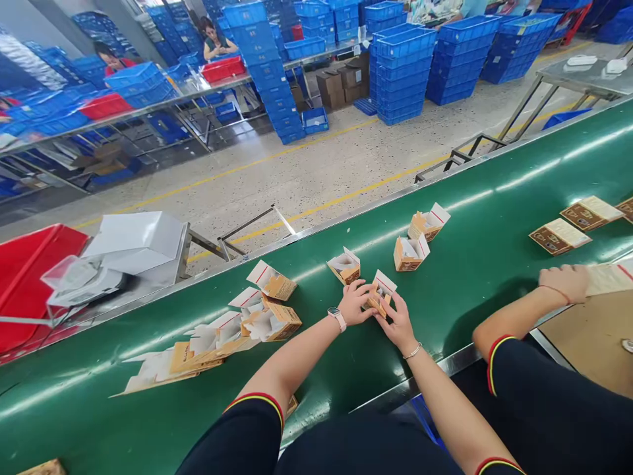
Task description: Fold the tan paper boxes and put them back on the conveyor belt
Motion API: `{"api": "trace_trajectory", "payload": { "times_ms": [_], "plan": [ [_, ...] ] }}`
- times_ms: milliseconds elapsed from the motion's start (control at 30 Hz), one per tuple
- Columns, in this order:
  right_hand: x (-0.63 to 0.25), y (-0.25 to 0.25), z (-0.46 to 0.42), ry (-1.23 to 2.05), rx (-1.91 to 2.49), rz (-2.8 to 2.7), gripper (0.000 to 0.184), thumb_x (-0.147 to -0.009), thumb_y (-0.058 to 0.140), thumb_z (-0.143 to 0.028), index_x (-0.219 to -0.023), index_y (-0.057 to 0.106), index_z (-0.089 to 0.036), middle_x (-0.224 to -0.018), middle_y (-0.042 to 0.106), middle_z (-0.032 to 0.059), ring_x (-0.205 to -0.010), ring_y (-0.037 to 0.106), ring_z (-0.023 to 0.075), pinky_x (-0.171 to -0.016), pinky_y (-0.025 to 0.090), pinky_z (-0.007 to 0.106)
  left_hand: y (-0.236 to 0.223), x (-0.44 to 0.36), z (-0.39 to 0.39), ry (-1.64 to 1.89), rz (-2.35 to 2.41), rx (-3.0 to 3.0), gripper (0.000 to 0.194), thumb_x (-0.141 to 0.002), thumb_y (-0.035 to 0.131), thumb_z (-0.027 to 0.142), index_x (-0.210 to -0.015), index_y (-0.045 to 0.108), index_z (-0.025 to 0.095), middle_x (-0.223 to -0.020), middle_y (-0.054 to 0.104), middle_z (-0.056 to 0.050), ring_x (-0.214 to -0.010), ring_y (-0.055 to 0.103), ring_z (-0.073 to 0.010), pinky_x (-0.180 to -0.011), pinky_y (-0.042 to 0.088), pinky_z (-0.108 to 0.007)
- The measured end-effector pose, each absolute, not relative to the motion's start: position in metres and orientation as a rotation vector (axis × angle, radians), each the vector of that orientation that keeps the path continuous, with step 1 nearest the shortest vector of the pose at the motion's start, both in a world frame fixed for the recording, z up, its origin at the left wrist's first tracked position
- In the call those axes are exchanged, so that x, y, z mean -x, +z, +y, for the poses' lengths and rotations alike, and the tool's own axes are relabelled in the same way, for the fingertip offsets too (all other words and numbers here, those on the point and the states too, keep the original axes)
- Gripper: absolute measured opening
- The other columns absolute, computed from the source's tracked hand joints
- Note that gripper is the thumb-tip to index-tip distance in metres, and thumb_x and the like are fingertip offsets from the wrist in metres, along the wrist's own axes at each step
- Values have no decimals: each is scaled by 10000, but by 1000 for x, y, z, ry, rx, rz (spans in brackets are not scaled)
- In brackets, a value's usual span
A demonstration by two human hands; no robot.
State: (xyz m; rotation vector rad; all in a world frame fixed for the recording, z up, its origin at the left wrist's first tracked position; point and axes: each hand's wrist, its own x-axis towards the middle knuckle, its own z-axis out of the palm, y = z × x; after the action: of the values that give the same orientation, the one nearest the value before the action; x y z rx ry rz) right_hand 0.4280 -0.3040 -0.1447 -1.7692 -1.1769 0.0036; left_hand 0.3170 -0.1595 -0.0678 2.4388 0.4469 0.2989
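Observation:
Over the green belt (316, 369), a small brown cardboard box (380, 303) with its white-lined flap standing up is held between my two hands. My left hand (355, 303), with a watch on the wrist, has its fingers on the box's left side and top. From the right, my right hand (399, 324) grips the same box, thumb and fingers around its near side. Just beyond my left hand stands an open box (345, 267), apart from it. Two more open boxes, a nearer box (411, 254) and a farther box (429, 223), are farther right.
Left on the belt lies a cluster of open boxes (270, 320) and flattened cartons (182, 359). A co-worker's hand (564, 284) is at right, near closed boxes (560, 236). Beyond the belt are a red bin (39, 277), a white carton (136, 241) and stacked blue crates (403, 72).

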Motion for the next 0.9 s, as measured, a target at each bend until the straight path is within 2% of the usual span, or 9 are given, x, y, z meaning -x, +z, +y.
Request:
{"api": "trace_trajectory", "payload": {
  "times_ms": [100,200,300,400,467,600,667,767,900],
  "plan": [
    [-434,-138,-301,2,1712,-1100,273,-852,537,-419,-971,710,-243,-1307,518,118,-1196,509,301,-1011,423,535,-64,-323,-155,190,392,-2400,123,-779,635,334,-857,711,276,-1098,676,-61,-1204,468,-296,-999,313,-491],
    [-435,-135,-300,8,1679,-941,322,-890,471,-396,-733,677,-204,-1273,510,132,-1139,534,277,-982,451,498,-74,-331,-163,265,510,-2236,183,-821,578,351,-705,659,236,-864,663,-62,-1033,547,-251,-964,376,-455],
    [-434,-137,-295,-15,1711,-686,336,-845,529,-428,-595,531,-204,-1122,536,131,-1051,558,260,-944,477,466,-87,-346,-173,432,749,-1885,147,-771,649,342,-800,592,210,-881,612,-51,-887,576,-196,-879,458,-392],
    [-435,-144,-287,46,1757,-371,253,-766,604,-448,-741,495,-221,-1016,517,106,-893,579,225,-803,537,406,-94,-367,-175,324,910,-1531,320,-696,741,296,-922,541,190,-980,607,-70,-861,601,-173,-826,493,-354],
    [-439,-149,-282,105,1773,-270,297,-742,605,-445,-892,482,-220,-1008,505,100,-815,578,208,-703,549,371,-96,-380,-176,220,916,-1444,313,-687,755,269,-895,539,180,-958,627,-71,-849,617,-173,-805,505,-341],
    [-453,-147,-284,183,1800,-262,381,-737,558,-428,-1015,450,-191,-991,519,121,-846,589,258,-715,546,433,-94,-395,-182,201,925,-1449,285,-678,757,237,-856,541,181,-924,645,-51,-823,625,-165,-767,517,-315],
    [-453,-138,-292,144,1830,-265,446,-749,546,-438,-1085,440,-165,-1065,505,164,-976,564,311,-820,511,507,-91,-393,-187,224,938,-1455,276,-697,741,248,-876,540,185,-947,641,-57,-851,624,-173,-788,515,-321],
    [-436,-123,-303,-127,1913,-447,570,-758,594,-460,-1202,415,-151,-1262,411,225,-1234,405,374,-1008,355,600,-82,-379,-183,448,1042,-1538,261,-779,654,326,-959,515,197,-1047,598,-85,-987,593,-202,-896,479,-361],
    [-409,-117,-298,-249,2021,-887,436,-776,634,-399,-1167,531,-236,-1339,439,184,-1333,280,426,-1042,151,715,-65,-367,-154,884,1285,-1734,646,-694,725,346,-1213,371,194,-1316,425,-150,-1273,413,-274,-1075,341,-426]
  ]
}}
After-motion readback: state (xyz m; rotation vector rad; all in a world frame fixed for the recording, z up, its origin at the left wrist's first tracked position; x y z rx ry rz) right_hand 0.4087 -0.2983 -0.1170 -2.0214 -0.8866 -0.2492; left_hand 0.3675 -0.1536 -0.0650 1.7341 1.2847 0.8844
